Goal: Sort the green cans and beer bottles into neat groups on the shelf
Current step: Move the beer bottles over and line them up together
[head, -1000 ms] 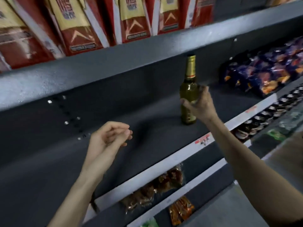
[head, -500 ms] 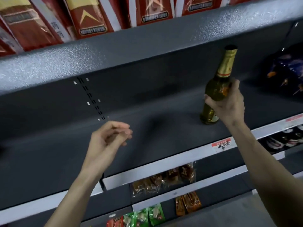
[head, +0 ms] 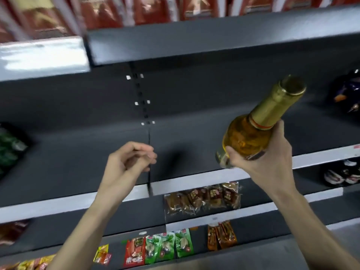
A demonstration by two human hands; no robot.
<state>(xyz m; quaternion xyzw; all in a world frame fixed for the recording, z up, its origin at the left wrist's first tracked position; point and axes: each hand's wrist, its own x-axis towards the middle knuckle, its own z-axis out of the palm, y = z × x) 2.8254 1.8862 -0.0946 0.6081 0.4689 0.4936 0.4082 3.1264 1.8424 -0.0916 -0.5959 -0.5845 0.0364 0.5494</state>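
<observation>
Nearest the camera, two bare forearms are raised toward the shelving. The left hand (head: pixel 129 162) is held with its fingers loosely curled, and nothing is seen in it. The right hand (head: pixel 266 158) is wrapped round the lower body of a beer bottle (head: pixel 259 125), which is held in the air in front of the dark shelf (head: pixel 81 164) and touches nothing else. The bottle's long axis is tilted, its gold-foiled neck leaning up and to the right, its base down and to the left toward the shelf's white front edge. One bottle is counted; no green cans can be made out, though blurred dark-green goods (head: pixel 9 149) at the far left cannot be identified.

Beyond the hands the shelf board lies bare across the middle, so the open space is to the left of and behind the bottle, nearer the idle left hand than any stock. It is judged that the bottle must be righted before being set down, and that the right hand alone is placed to do so
</observation>
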